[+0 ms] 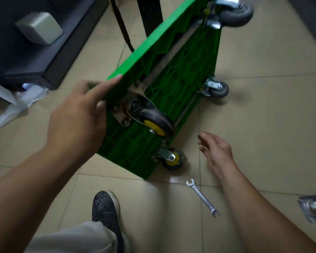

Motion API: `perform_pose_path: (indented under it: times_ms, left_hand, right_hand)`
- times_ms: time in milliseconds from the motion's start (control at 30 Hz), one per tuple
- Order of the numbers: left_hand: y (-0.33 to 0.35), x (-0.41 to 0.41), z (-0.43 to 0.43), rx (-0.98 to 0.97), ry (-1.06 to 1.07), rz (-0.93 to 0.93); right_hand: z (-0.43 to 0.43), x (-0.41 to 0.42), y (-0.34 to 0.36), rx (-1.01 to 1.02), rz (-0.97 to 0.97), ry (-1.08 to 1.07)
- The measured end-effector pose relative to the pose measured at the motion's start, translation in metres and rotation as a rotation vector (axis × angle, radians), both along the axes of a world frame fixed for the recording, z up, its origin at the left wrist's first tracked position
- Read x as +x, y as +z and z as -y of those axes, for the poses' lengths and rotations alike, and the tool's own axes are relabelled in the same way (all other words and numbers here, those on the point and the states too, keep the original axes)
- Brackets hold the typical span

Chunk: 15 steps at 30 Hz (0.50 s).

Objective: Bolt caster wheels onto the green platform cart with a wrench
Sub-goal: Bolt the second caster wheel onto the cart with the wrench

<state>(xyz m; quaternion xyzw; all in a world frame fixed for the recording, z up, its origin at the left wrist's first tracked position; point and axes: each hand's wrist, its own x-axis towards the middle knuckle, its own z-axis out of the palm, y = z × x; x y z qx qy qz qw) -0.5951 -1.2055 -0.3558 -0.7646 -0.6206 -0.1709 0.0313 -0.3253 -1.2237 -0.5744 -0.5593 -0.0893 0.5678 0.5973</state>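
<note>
Closest to me was my dark shoe (pixel 106 207) on the tiled floor (pixel 263 125), and the wrench (pixel 202 197) lay flat on the tiles just right of it, nobody touching it. A loose caster (pixel 314 207) sat at the far right edge, pretty blurry.

The right hand (pixel 217 152) hovered above the floor, fingers loose, holding nothing. The left hand (pixel 80 115) gripped the upper edge of the green platform cart (pixel 181 70), which stood tipped on its side, underside facing right.

Two yellow-hub casters (pixel 156 123) were on the near end and two grey casters (pixel 218 89) on the far end.
</note>
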Motion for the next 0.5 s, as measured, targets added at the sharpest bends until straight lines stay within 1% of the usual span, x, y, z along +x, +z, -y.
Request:
perform_pose_path:
  times_ms: [67,133,233,367,433,500]
  left_hand:
    - [0.005,-0.003,0.001,-0.011,-0.041,0.004]
    - [0.007,-0.004,0.004,-0.013,-0.072,-0.002]
    - [0.009,-0.005,0.014,0.002,-0.095,-0.033]
    - [0.014,-0.01,0.042,-0.045,-0.066,-0.044]
    - [0.019,-0.014,0.057,-0.093,-0.055,-0.071]
    - [0.028,-0.015,0.067,-0.161,-0.069,-0.023]
  right_hand:
    - [-0.007,-0.01,0.044,0.158,-0.03,0.076]
    - [-0.007,-0.022,0.086,0.281,0.026,0.152]
    - [-0.002,-0.042,0.134,0.422,0.15,0.168]
    - [0.013,-0.062,0.169,0.566,0.395,0.148]
    - [0.02,-0.068,0.174,0.594,0.455,0.161]
    - [0.025,-0.071,0.173,0.59,0.487,0.192]
